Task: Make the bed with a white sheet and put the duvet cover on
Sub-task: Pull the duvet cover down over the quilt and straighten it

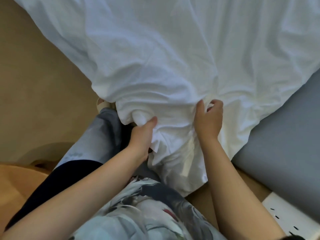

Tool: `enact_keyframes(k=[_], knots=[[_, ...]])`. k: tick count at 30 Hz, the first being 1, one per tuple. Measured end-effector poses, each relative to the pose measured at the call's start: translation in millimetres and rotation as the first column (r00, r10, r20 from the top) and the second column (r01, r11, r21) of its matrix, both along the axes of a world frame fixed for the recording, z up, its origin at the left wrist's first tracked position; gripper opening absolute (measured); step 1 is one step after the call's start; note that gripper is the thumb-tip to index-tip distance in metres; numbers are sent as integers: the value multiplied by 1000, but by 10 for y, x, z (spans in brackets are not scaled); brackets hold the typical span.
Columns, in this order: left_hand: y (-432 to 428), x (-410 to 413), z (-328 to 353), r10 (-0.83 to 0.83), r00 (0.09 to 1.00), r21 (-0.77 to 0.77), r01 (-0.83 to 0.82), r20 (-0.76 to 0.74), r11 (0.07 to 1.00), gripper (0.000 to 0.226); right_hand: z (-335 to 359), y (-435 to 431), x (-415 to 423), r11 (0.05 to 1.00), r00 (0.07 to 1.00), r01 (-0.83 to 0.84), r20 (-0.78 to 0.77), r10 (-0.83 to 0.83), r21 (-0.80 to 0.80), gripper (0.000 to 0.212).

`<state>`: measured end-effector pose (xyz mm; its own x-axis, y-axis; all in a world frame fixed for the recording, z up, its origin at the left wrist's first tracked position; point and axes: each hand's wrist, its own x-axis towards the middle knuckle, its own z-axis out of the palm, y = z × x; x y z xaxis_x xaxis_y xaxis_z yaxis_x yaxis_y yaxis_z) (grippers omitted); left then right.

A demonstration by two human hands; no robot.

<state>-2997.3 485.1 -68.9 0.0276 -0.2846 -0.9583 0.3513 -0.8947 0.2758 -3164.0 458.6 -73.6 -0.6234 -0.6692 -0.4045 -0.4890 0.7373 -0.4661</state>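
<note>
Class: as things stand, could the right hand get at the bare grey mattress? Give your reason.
Probably yes: the grey mattress lies uncovered beside the right hand, nothing between them, though that hand would first have to release the white sheet it grips.

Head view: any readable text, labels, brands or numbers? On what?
No text here can be read.
Pale print on the grey trouser leg: too blurred to read.
Black marks on the white panel: short dashes, not readable as characters.
Patterned shirt: pattern only, no words visible.
White sheet, gripped by the left hand and right hand: no print visible.
</note>
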Motion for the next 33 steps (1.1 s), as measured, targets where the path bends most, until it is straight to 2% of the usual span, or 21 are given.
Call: enact_keyframes(k=[1,3,4,6,8,11,13,16,18,19,21,24,26,28,30,31,32,33], knots=[[-38,20,-17,14,1000,9,-14,9,1000,15,41,14,42,997,997,48,68,-44,-53,54],[-105,10,-28,60,998,30,-60,-7,998,24,68,177,108,994,989,110,99,-109,-8,75],[-138,-13,-24,79,996,36,-78,-27,996,29,77,302,152,994,993,95,59,-98,62,74],[-203,-63,-12,108,991,42,-105,-73,994,38,73,518,235,990,1000,30,6,-31,139,47],[-237,-95,-27,103,989,53,-98,-109,994,45,58,549,215,993,993,119,21,-120,23,27],[-244,-119,-66,139,986,62,-134,-92,989,43,82,330,-118,897,915,398,9,-404,-191,25],[-232,-170,-83,211,974,98,-203,-83,974,39,86,281,-334,896,907,407,-39,-419,-177,28],[-195,-193,-63,249,967,116,-241,-60,963,35,25,372,-396,969,963,225,-176,-205,102,27],[-131,-72,-108,153,988,21,-153,2,988,26,26,315,-291,977,974,81,-225,-35,199,25],[-108,23,-130,96,995,-31,-95,17,995,20,37,241,-217,981,968,15,-247,35,195,31],[-138,239,-149,56,997,-84,-61,-54,995,12,87,20,-24,991,954,-86,-279,112,104,53],[-367,483,-241,240,944,-64,-260,-228,963,13,126,-315,369,937,917,-350,-201,345,11,58],[-573,579,-318,388,886,-88,-421,-252,903,21,106,-521,677,837,835,-545,-127,536,-45,54],[-761,656,-368,454,856,-126,-493,-246,861,20,84,-676,963,748,754,-657,-66,654,-89,59],[-879,724,-378,470,871,-112,-486,-143,867,24,26,-774,1163,667,666,-745,-82,741,-26,58],[-900,741,-368,467,883,-111,-468,-42,877,27,1,-808,1228,639,632,-769,-115,766,28,49],[-890,751,-340,443,895,-143,-432,58,891,30,-13,-836,1271,641,633,-766,-133,763,33,34],[-856,752,-287,397,905,-223,-360,154,906,30,-9,-875,1292,681,679,-732,-103,727,-13,22]])
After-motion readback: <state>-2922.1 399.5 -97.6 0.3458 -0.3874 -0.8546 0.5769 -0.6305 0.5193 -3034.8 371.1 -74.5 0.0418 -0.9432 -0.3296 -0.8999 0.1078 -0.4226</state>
